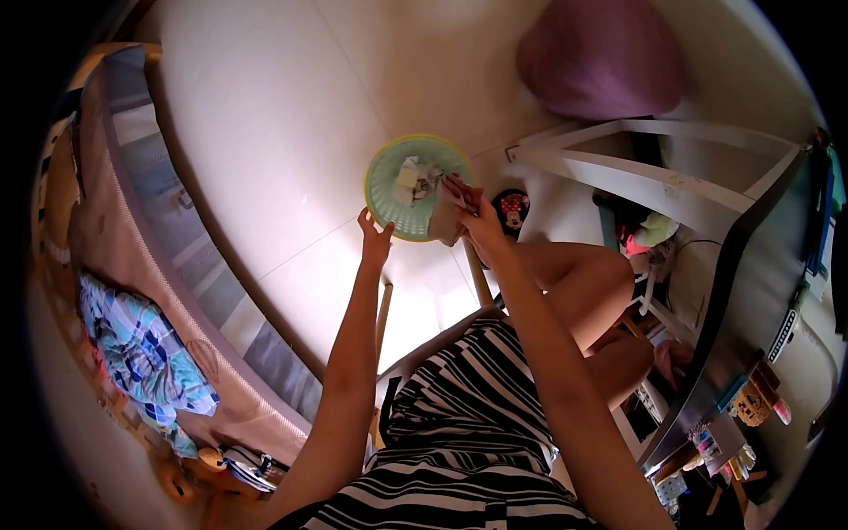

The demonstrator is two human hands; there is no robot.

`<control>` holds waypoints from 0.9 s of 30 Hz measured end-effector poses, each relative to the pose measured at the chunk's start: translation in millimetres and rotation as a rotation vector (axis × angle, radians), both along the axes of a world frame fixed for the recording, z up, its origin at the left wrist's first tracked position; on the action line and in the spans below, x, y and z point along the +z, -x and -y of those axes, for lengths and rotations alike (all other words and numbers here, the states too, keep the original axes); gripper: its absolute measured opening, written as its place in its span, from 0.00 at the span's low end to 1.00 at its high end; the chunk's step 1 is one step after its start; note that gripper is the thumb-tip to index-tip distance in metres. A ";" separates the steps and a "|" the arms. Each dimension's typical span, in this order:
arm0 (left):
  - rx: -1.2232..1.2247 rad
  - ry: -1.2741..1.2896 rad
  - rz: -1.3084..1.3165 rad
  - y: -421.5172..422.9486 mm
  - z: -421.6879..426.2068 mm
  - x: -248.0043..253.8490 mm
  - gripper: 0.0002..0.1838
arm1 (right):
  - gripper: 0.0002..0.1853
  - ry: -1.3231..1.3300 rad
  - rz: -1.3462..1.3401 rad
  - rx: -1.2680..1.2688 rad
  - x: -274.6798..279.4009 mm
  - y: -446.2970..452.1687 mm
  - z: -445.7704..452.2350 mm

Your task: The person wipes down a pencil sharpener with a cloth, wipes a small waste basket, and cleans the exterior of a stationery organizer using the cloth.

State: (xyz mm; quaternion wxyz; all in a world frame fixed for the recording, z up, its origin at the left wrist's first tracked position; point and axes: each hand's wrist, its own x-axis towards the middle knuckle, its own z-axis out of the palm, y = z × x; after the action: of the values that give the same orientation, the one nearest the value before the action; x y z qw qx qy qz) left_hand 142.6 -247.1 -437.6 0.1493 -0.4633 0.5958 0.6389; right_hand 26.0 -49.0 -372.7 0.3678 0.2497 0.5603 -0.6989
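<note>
A pale green plastic basket (389, 181) with a yellow rim is in front of me. My left hand (375, 237) is closed on its near left rim, fingers outside and thumb at the edge. In my right hand (480, 223) is a soft beige and mauve cloth (446, 218), pinched over the basket's right side. The cloth hangs partly across the rim; its exact kind cannot be made out. Crumpled whitish and yellowish pieces (411, 179) lie inside the basket.
A bed with a brown-edged cover (159, 265) and a blue checked cloth (146, 349) is at left. A slipper (511, 210) sits beside the basket. To the right are a white frame (636, 168), a dark-edged desk (751, 265) and a mauve beanbag-like shape (601, 57).
</note>
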 end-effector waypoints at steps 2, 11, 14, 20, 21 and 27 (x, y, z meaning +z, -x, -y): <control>-0.088 0.329 -0.052 -8.9 -0.2 -7.5 0.37 | 0.24 0.044 0.058 -0.016 12.8 1.9 7.6; -0.254 -0.009 -0.452 55.3 -26.4 154.5 0.24 | 0.28 0.181 -0.070 -0.039 87.4 1.9 27.8; -0.247 0.105 -0.528 64.2 -24.8 178.9 0.22 | 0.27 0.195 -0.157 -0.114 111.8 -3.1 37.0; -0.317 0.121 -0.671 60.4 -11.2 243.1 0.24 | 0.27 0.254 -0.239 -0.137 180.3 -17.4 37.5; -0.347 0.137 -0.702 58.6 -7.7 256.2 0.25 | 0.27 0.282 -0.263 -0.163 193.4 -21.5 39.7; -0.413 0.246 -0.786 54.3 -13.9 343.3 0.25 | 0.28 0.430 -0.459 -0.204 266.8 -38.3 27.0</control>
State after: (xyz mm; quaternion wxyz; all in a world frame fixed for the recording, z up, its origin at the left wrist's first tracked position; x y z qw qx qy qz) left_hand 88.2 -233.3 -94.2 -0.0198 -0.0715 0.7584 0.6475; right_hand 64.4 -76.0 -105.9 0.2044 0.0568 0.4404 -0.8724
